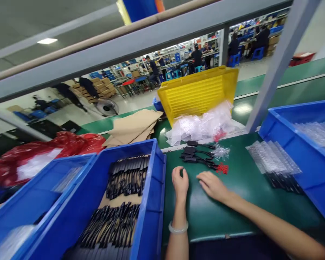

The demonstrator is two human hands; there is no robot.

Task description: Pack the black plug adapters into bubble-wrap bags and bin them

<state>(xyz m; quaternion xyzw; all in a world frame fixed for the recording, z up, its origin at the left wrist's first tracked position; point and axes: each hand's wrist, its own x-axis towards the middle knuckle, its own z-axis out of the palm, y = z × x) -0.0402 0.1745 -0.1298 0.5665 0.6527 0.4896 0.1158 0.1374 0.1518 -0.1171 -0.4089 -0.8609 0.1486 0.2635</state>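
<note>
My left hand point(180, 181) is over the green worktop beside the blue bin, fingers loosely bent, with a gap between thumb and forefinger and nothing visible in it. To its right, my right hand point(213, 185) reaches leftward, fingers stretched and slightly bent, thumb apart; it appears to hold nothing. The two hands do not touch. Just beyond them lie several black cables with small box-shaped housings point(190, 151). Next to these are a heap of small red pieces point(222, 168) and a cluster of small clear pieces point(221, 152).
A blue bin point(156, 187) on my left holds rows of black cables point(127, 177). At right, bubble-wrap bags point(273, 159) lie against another blue bin point(276, 126). Behind are white bags point(200, 124), a yellow tray point(199, 94) and cardboard sheets point(135, 126). A grey post point(278, 68) rises at right.
</note>
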